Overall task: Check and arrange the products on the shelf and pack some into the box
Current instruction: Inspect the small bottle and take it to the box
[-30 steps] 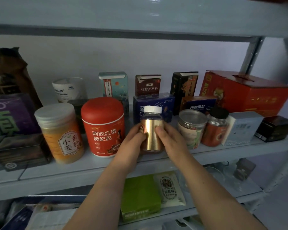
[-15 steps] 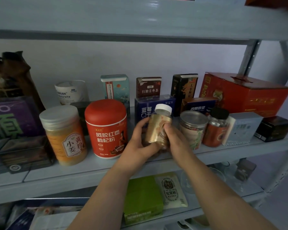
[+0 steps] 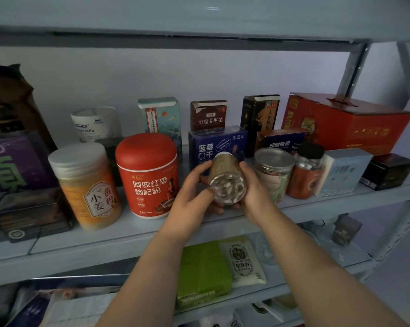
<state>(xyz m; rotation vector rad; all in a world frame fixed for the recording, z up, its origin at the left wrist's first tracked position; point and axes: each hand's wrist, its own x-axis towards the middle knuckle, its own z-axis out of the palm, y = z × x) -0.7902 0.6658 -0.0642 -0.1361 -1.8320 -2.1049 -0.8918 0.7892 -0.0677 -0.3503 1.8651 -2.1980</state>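
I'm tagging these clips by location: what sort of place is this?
Probably a stockroom or small shop's storage rack: a grey metal shelf against a plain wall, crowded with mixed packaged foods such as the red canister and the blue box. The left hand and right hand hold a tipped bottle.

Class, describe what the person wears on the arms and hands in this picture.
Nothing worn shows. The left hand and right hand are bare: no gloves, rings or watch visible. The left forearm and right forearm are bare too, with no sleeve in view.
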